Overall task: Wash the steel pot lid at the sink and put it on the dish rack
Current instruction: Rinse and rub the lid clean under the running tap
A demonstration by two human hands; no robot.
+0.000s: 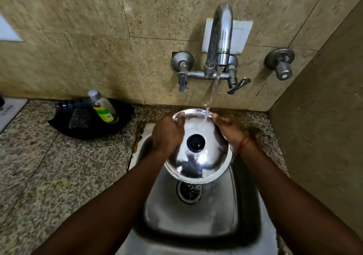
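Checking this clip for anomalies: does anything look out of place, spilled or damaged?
Nothing spilled. The soap bottle lies tilted in the black tray rather than upright, and brown stains mark the left rim of the sink. The left hand and right hand hold the lid under the tap as expected.

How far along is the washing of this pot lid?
Done: the tap runs and the steel pot lid is over the sink. In hand: the left hand and right hand hold the lid tilted under the water stream. Left: finish washing and set it on the dish rack, which is not in view.
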